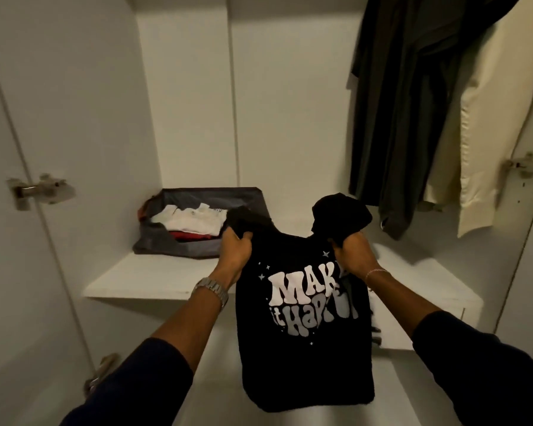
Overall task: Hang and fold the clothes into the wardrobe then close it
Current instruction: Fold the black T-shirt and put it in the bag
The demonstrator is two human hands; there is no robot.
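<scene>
I see the left hand [235,248] and right hand [353,252] each bunching a shoulder of the black T-shirt [305,348], which hangs before the white shelf [142,278] edge. Print partly reads "MAK… it HAP…". Open shelf room right of the grey bin [197,195].

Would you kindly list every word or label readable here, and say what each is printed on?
"MAK": white lettering on the black T-shirt, its end hidden by a fold.
"it HAR": grey lettering below, the rest creased and unreadable.
White folded garment in the grey bag: a small mark, too blurred to read.
</scene>
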